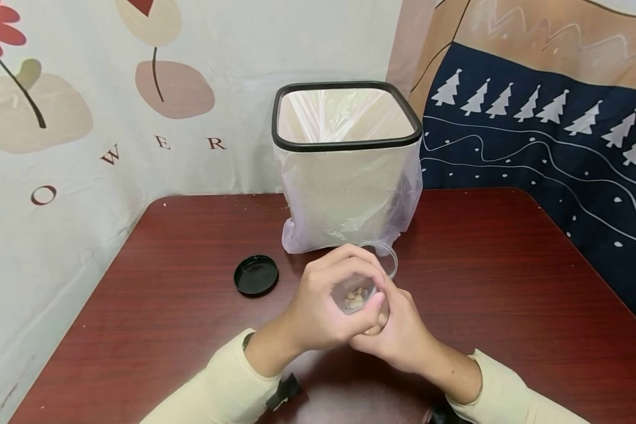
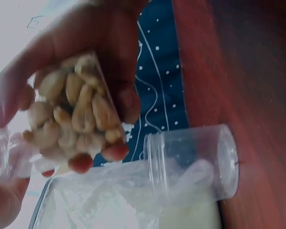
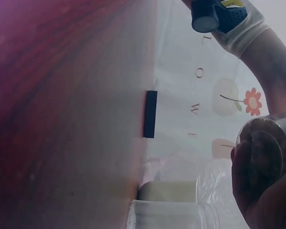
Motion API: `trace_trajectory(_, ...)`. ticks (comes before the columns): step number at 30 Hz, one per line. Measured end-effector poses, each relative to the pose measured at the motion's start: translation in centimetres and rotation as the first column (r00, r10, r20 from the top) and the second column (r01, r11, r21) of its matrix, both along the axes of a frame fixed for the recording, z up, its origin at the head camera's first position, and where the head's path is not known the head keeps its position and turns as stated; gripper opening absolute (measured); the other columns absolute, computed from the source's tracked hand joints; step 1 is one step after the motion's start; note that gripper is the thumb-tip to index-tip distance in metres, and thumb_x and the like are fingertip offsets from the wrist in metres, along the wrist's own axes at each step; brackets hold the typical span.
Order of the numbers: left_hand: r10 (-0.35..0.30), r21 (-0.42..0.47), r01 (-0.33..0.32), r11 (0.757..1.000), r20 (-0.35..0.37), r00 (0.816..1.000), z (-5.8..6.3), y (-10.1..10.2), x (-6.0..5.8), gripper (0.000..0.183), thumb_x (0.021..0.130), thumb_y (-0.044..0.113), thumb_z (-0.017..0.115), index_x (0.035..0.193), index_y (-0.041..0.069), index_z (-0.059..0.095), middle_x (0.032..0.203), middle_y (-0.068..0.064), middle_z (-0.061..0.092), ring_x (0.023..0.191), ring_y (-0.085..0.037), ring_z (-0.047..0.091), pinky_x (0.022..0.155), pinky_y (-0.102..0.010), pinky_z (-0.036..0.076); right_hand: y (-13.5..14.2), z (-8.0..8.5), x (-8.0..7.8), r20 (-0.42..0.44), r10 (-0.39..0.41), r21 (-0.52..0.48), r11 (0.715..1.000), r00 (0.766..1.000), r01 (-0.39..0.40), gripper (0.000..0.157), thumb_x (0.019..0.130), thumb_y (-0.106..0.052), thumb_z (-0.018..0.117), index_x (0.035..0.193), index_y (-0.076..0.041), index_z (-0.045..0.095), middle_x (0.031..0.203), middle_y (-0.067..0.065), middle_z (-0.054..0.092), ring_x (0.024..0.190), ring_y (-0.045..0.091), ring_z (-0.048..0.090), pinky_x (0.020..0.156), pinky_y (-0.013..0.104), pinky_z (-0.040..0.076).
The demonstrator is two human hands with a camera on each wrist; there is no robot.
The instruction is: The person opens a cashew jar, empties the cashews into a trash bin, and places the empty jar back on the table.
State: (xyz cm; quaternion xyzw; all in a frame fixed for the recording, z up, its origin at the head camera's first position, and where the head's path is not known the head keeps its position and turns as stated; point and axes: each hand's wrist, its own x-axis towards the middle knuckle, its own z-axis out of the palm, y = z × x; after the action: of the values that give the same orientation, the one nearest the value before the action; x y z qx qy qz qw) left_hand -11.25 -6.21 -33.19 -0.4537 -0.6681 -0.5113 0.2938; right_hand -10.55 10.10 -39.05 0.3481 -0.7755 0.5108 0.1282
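Both hands hold a clear plastic jar of cashews above the table, in front of the bin. In the head view my left hand is curled round its open upper part, thumb and forefinger ringing the mouth. My right hand grips it lower on the right side. Pale cashews show inside through the mouth. Just behind the hands, a second clear jar stands on the table, partly hidden; the left wrist view shows it whole. A black round lid lies to the left, hollow side up.
A bin with a black rim and a pale liner bag stands at the back middle of the dark red table. Printed cloths hang behind and to the right. Small dark items lie near the front edge, partly hidden by the arms.
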Motion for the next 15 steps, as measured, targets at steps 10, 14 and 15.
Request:
trace_trajectory(10, -0.138, -0.153, 0.131, 0.979, -0.037, 0.990, 0.6, -1.3, -0.7, 0.022, 0.083, 0.013, 0.072, 0.104, 0.006, 0.072, 0.111, -0.011, 0.067, 0.107, -0.019, 0.066, 0.095, -0.031, 0.054, 0.2, 0.4, -0.1, 0.017, 0.073, 0.020, 0.997, 0.997, -0.073, 0.053, 0.067, -0.013, 0.086, 0.113, -0.013, 0.061, 0.095, -0.003, 0.072, 0.086, 0.007, 0.067, 0.077, 0.026, 0.056)
trace_trajectory(14, -0.163, -0.180, 0.152, 0.972, -0.049, 0.985, 0.8, -1.6, -0.8, 0.026, 0.083, 0.014, 0.069, 0.108, 0.006, 0.071, 0.113, -0.011, 0.067, 0.110, -0.020, 0.066, 0.098, -0.032, 0.052, 0.3, 0.4, -0.2, -0.001, 0.069, 0.024, 0.997, 0.998, -0.069, 0.055, 0.066, -0.013, 0.086, 0.115, -0.012, 0.061, 0.099, -0.001, 0.072, 0.089, 0.009, 0.068, 0.079, 0.026, 0.055)
trace_trajectory(15, -0.168, -0.183, 0.157, 0.971, -0.049, 0.985, 0.8, -1.6, -0.8, 0.027, 0.083, 0.013, 0.068, 0.108, 0.006, 0.071, 0.113, -0.011, 0.067, 0.110, -0.020, 0.066, 0.098, -0.032, 0.052, 0.3, 0.4, -0.2, 0.003, 0.066, 0.025, 0.997, 0.998, -0.066, 0.055, 0.066, -0.013, 0.086, 0.115, -0.012, 0.060, 0.099, -0.001, 0.073, 0.090, 0.009, 0.068, 0.079, 0.026, 0.055)
